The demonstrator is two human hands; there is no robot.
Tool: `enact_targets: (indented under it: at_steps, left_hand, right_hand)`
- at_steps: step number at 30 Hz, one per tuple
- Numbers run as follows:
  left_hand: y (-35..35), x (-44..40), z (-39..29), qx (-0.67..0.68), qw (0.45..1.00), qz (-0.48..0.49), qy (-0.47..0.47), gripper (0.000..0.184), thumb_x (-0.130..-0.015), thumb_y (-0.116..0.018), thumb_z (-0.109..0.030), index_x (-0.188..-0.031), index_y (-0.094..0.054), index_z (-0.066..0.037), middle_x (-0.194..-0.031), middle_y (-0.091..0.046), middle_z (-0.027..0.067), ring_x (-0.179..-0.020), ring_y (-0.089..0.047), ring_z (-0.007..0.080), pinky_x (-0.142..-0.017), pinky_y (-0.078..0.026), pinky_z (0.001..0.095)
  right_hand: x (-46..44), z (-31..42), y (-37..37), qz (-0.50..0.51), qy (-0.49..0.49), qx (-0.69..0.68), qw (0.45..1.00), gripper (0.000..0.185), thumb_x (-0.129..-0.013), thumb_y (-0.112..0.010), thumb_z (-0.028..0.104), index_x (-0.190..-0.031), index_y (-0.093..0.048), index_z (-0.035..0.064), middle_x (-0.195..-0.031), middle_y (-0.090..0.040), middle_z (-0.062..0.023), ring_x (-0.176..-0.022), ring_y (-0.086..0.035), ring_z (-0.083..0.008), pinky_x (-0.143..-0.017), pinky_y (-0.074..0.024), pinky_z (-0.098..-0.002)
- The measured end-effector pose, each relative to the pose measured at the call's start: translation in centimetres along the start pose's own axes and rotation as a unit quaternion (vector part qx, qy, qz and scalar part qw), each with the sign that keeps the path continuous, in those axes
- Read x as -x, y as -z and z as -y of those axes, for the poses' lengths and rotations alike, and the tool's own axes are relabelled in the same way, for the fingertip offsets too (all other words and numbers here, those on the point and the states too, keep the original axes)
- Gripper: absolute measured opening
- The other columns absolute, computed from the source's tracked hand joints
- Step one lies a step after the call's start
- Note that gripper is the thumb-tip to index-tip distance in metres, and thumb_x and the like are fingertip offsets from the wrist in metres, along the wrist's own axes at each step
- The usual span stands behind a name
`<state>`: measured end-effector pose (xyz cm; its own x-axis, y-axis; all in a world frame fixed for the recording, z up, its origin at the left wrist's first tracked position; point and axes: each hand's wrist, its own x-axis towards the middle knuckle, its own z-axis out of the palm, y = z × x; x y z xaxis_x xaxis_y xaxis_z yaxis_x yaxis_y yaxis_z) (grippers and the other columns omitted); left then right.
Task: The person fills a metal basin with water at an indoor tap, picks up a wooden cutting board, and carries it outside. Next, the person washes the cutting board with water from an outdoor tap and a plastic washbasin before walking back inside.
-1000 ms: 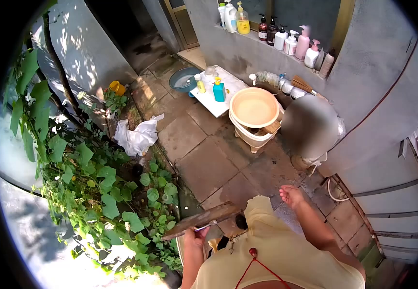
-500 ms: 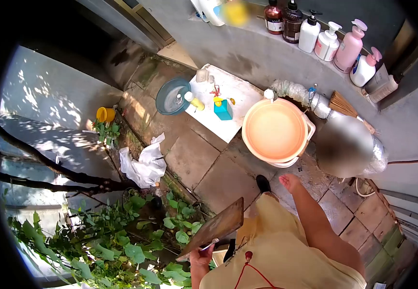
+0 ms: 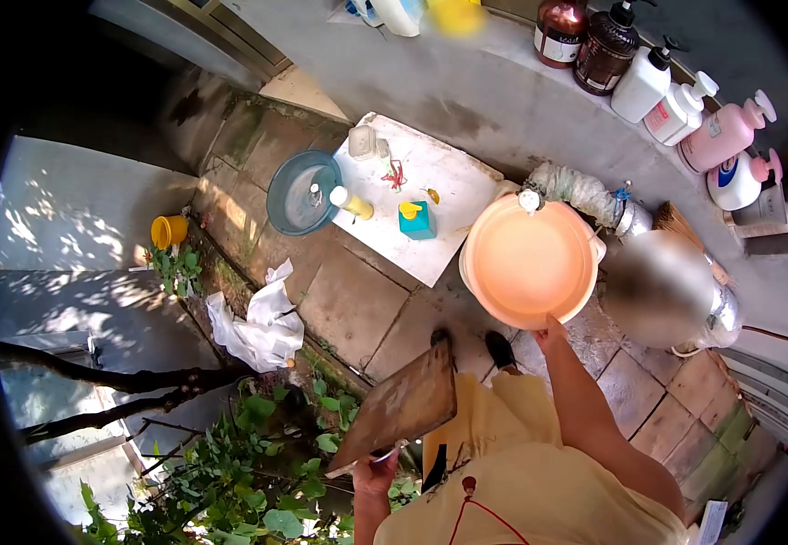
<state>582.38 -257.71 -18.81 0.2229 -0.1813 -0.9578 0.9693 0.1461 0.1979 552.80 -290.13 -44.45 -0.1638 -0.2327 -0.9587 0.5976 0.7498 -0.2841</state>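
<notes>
My left hand (image 3: 375, 474) is wrapped around the lower edge of a brown wooden board (image 3: 398, 404), which it holds tilted beside my leg. A small white object (image 3: 392, 451) shows between that hand and the board; its kind is unclear. My right hand (image 3: 551, 335) is at the near rim of a round orange plastic basin (image 3: 532, 263), fingers closed on the edge. The basin rests on a paler container, partly hidden beneath it. A white tap (image 3: 528, 201) reaches over its far rim.
Left of the basin is a low white table (image 3: 444, 177) with a teal pump bottle (image 3: 417, 221) and a yellow bottle (image 3: 352, 203). A blue-green basin (image 3: 303, 193) stands beside it. Several pump bottles line the ledge (image 3: 503, 64). Plants (image 3: 230, 472) grow at lower left.
My right hand has moved up to the orange basin and taken its near rim. The basin has shifted slightly. My left hand still holds the wooden board, and the view has turned a little.
</notes>
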Motion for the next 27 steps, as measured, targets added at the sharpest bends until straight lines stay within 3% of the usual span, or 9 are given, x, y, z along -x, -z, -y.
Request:
enact_targets:
  at_steps: [5, 7, 10, 13, 19, 20, 27]
  left_hand:
    - [-1.9, -2.9, -3.5, -0.093, 0.994, 0.047, 0.024, 0.032, -0.072, -0.048, -0.005, -0.104, -0.048, -0.005, -0.104, -0.054, 0.0076, -0.099, -0.05, 0.0268, -0.08, -0.046, 0.0427]
    - [-3.4, -2.8, -4.4, -0.103, 0.994, 0.029, 0.03, 0.032, -0.073, -0.047, -0.005, -0.104, -0.048, -0.005, -0.104, -0.054, 0.0078, -0.099, -0.05, 0.0277, -0.079, -0.047, 0.043]
    - [-4.3, -3.5, -6.5, -0.114, 0.993, -0.002, 0.035, 0.031, -0.074, -0.046, -0.005, -0.105, -0.048, -0.006, -0.104, -0.054, 0.0083, -0.098, -0.05, 0.0288, -0.078, -0.047, 0.0438]
    - [-2.5, -4.8, -8.9, -0.154, 0.987, 0.032, 0.039, 0.032, -0.074, -0.046, -0.005, -0.106, -0.047, -0.005, -0.105, -0.054, 0.0088, -0.097, -0.051, 0.029, -0.076, -0.048, 0.0449]
    - [-5.2, -5.2, -11.4, -0.129, 0.987, 0.088, 0.029, 0.04, -0.064, -0.042, 0.002, -0.103, -0.046, -0.001, -0.103, -0.052, 0.0119, -0.093, -0.052, 0.0303, -0.074, -0.049, 0.0448]
    - [-5.9, -4.9, -11.5, -0.128, 0.991, 0.046, 0.012, 0.04, -0.063, -0.042, 0.003, -0.103, -0.047, -0.001, -0.103, -0.052, 0.0122, -0.093, -0.053, 0.0303, -0.073, -0.05, 0.044]
    - [-6.1, -6.8, -15.5, -0.128, 0.991, 0.039, -0.008, 0.037, -0.062, -0.04, 0.004, -0.099, -0.047, 0.002, -0.1, -0.053, 0.0131, -0.09, -0.054, 0.0308, -0.073, -0.05, 0.0448]
  right_hand:
    - [3.7, 1.7, -1.6, -0.013, 0.013, 0.002, 1.0, 0.019, -0.077, -0.058, 0.026, -0.087, -0.051, 0.0104, -0.071, -0.054, -0.002, -0.057, -0.051, -0.0125, -0.051, -0.0478, -0.0262]
    - [4.3, 1.8, -2.4, 0.045, -0.014, 0.007, 0.999, 0.018, -0.077, -0.059, 0.027, -0.083, -0.051, 0.0119, -0.065, -0.051, 0.0005, -0.052, -0.048, -0.0093, -0.043, -0.0432, -0.0199]
    - [4.4, 1.5, -3.2, 0.107, -0.023, -0.014, 0.994, 0.015, -0.076, -0.058, 0.023, -0.079, -0.049, 0.0109, -0.062, -0.049, 0.0018, -0.049, -0.046, -0.0079, -0.041, -0.0407, -0.0184]
    - [6.6, 1.7, -4.1, 0.07, -0.03, -0.03, 0.997, 0.01, -0.075, -0.054, 0.017, -0.076, -0.047, 0.0106, -0.056, -0.05, 0.0022, -0.04, -0.045, -0.0088, -0.036, -0.0403, -0.0181]
    - [7.0, 2.1, -5.0, 0.074, -0.003, -0.046, 0.996, 0.005, -0.073, -0.052, 0.011, -0.072, -0.047, 0.0103, -0.057, -0.049, 0.002, -0.042, -0.047, -0.0095, -0.036, -0.0413, -0.0181]
    - [7.3, 2.1, -5.3, 0.069, 0.004, -0.051, 0.996, 0.005, -0.072, -0.052, 0.01, -0.072, -0.047, 0.0103, -0.057, -0.049, 0.002, -0.043, -0.048, -0.0096, -0.037, -0.0415, -0.0183]
    - [9.0, 3.8, -6.8, 0.028, 0.022, -0.028, 0.999, 0.004, -0.071, -0.052, 0.008, -0.073, -0.05, 0.0096, -0.059, -0.052, 0.0013, -0.048, -0.051, -0.0102, -0.037, -0.0422, -0.0183]
